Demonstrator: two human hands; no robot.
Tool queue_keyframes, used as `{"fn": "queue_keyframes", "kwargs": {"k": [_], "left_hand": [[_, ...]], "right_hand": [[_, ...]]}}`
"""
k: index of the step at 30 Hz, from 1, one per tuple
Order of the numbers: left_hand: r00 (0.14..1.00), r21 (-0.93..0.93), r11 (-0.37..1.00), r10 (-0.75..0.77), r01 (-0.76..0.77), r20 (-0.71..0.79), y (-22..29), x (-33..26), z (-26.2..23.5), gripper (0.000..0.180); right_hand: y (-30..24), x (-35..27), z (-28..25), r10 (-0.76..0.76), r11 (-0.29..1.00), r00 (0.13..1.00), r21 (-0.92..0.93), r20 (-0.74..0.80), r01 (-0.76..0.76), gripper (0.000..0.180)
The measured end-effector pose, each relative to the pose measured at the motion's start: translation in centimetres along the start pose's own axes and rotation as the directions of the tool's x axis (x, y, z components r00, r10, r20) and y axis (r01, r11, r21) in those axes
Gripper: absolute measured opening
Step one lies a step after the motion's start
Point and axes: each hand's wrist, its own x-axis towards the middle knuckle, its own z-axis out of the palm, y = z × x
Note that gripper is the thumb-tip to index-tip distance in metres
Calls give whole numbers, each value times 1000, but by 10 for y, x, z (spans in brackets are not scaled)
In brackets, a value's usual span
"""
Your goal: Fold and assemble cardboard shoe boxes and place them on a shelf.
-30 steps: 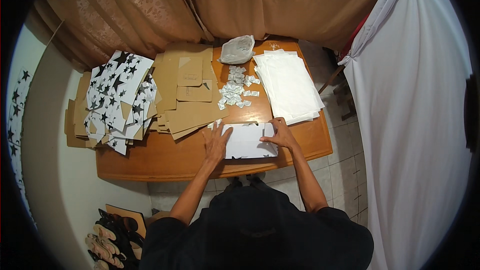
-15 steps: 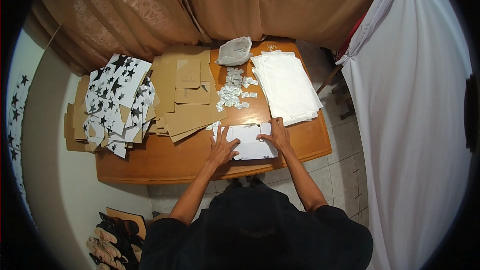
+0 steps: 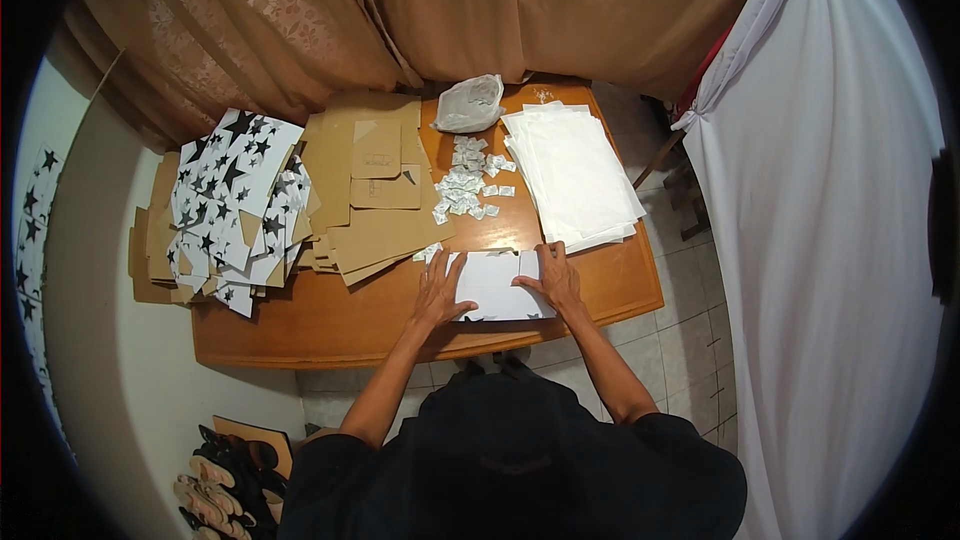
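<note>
A white cardboard box (image 3: 488, 285) with black stars along its near edge lies low and flat before me on the wooden table. My left hand (image 3: 437, 290) rests at its left end, fingers stretched out and apart, thumb along the near left corner. At the right end my right hand (image 3: 556, 282) is closed on the box, its thumb pressed on the white surface and its fingers at the far right corner. Small white sachets (image 3: 460, 190) lie scattered just beyond the box, a few close to my left fingertips.
A heap of star-printed white cardboard (image 3: 235, 175) lies at the far left, beside flat brown cardboard sheets (image 3: 385, 235). White paper sheets (image 3: 575, 175) are stacked at the right. A grey plastic bag (image 3: 468, 105) stands at the back of the table (image 3: 300, 325). Shoes (image 3: 215, 485) lie lower left.
My left hand has straightened, its fingers reaching farther along the left end and its thumb moving toward the near edge. The right hand has shifted slightly; the box stays in place.
</note>
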Motion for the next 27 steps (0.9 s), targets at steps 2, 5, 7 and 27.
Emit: {"fn": "queue_keyframes", "kwargs": {"k": [2, 5, 7, 27], "left_hand": [[999, 5, 999, 36, -36, -4, -6, 0, 3, 116], [1000, -23, 1000, 13, -13, 26, -4, 3, 3, 119], [1000, -41, 999, 8, -8, 13, -9, 3, 6, 121], [988, -141, 979, -150, 145, -23, -16, -3, -7, 110]], "right_hand": [[-8, -2, -7, 20, 999, 999, 30, 25, -21, 88], [-2, -3, -6, -36, 998, 999, -49, 10, 36, 87], [-4, -6, -1, -48, 995, 999, -91, -7, 48, 83], [33, -15, 22, 60, 899, 986, 421, 154, -121, 60]]}}
